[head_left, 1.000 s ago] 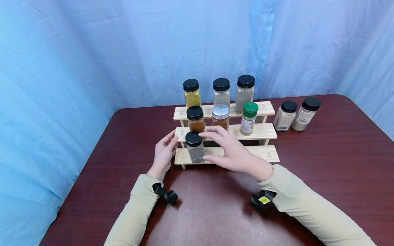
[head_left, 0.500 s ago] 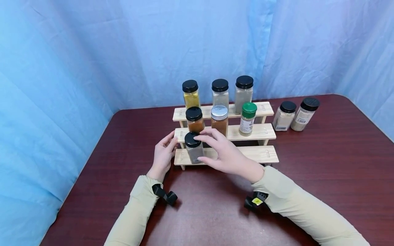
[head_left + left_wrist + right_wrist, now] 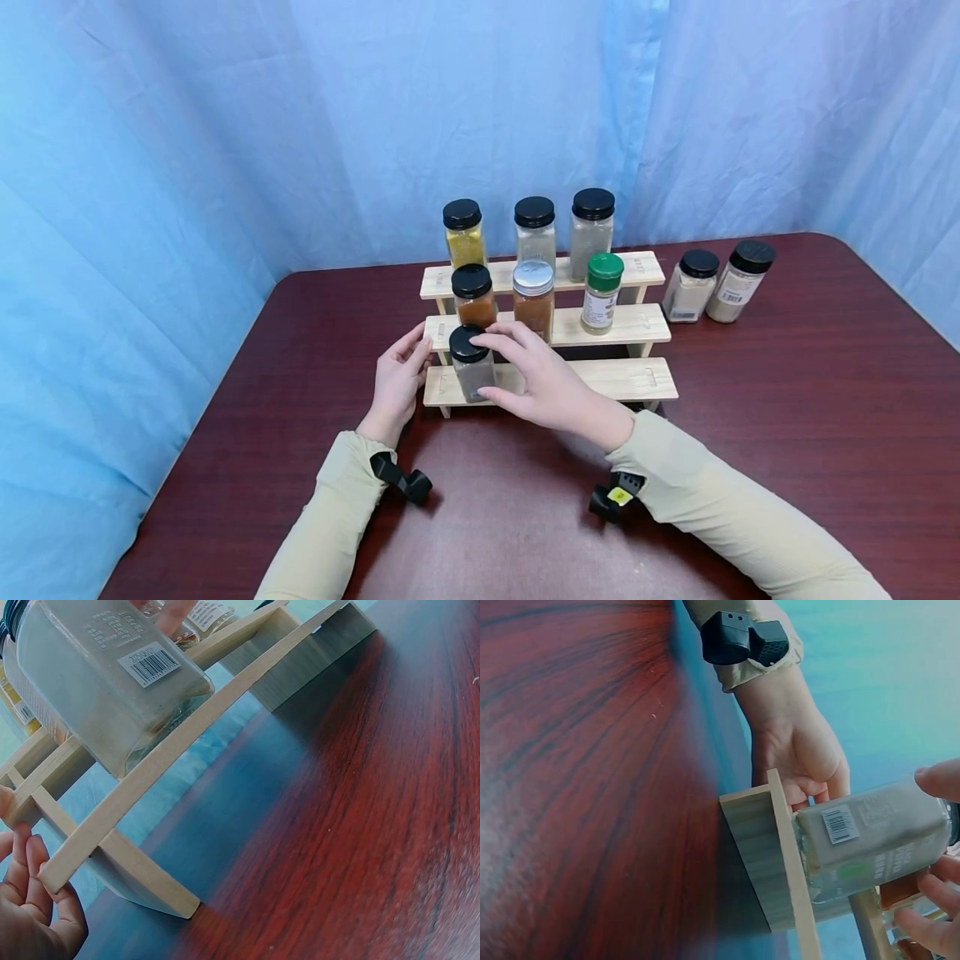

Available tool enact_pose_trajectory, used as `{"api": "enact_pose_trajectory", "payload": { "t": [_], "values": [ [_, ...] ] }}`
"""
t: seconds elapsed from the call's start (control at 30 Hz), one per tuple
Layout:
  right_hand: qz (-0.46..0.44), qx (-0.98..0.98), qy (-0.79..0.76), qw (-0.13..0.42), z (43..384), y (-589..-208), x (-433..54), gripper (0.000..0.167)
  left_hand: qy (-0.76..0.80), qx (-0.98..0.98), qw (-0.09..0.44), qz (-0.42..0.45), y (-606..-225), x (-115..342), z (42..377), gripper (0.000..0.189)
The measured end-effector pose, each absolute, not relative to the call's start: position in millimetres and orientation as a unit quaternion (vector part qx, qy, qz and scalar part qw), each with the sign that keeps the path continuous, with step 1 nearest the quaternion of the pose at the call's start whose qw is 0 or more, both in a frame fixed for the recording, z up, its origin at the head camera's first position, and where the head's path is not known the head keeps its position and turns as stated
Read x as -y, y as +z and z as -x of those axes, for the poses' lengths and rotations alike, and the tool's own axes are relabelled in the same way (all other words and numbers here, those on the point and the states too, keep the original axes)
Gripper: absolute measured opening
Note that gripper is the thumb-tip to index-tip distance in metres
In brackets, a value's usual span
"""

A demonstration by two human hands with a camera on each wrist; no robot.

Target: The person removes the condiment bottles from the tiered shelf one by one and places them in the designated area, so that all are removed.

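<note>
A three-tier wooden spice rack (image 3: 622, 379) stands on the dark red table, with its left end pinched by my left hand (image 3: 397, 379), fingertips at the middle and bottom planks in the left wrist view. On the left of the bottom tier sits a clear spice jar (image 3: 474, 382) with a black lid and grey-beige powder. My right hand (image 3: 543, 382) holds this jar from its right side, thumb toward the front and fingers around the back near the lid. In the right wrist view the jar's base (image 3: 810, 859) meets the plank.
The middle tier bears a black-lidded jar (image 3: 476, 310), a silver-lidded jar (image 3: 533, 312) and a green-lidded bottle (image 3: 599, 308). Three black-lidded jars, one with yellow powder (image 3: 467, 247), line the top tier. Right of the rack, a short jar (image 3: 688, 297) stands beside a taller one (image 3: 736, 292).
My right hand has moved left, closer around the grey-beige spice jar. The jar and rack stay in place, and my left hand keeps its hold on the rack's end.
</note>
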State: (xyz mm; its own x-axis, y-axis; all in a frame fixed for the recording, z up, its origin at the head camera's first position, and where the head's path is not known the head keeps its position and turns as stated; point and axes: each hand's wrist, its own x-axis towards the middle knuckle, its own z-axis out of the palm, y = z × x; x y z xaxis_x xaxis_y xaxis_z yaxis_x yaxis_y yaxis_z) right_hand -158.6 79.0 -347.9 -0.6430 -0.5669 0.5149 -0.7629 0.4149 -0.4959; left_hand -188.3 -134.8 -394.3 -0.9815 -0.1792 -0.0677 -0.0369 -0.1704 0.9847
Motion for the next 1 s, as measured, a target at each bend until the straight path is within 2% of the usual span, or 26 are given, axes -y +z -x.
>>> {"api": "enact_pose_trajectory", "payload": {
  "t": [0.37, 0.6, 1.0],
  "values": [
    [-0.384, 0.815, 0.393, 0.182, 161, -356, -70, 0.047, -0.762, 0.641, 0.048, -0.081, -395, 134, 188, 0.041],
    [-0.379, 0.799, 0.439, 0.159, 163, -360, -70, 0.047, -0.761, 0.642, 0.049, -0.079, -394, 134, 188, 0.041],
    [-0.38, 0.788, 0.458, 0.157, 164, -365, -70, 0.048, -0.76, 0.642, 0.051, -0.081, -394, 134, 188, 0.041]
  ]
}}
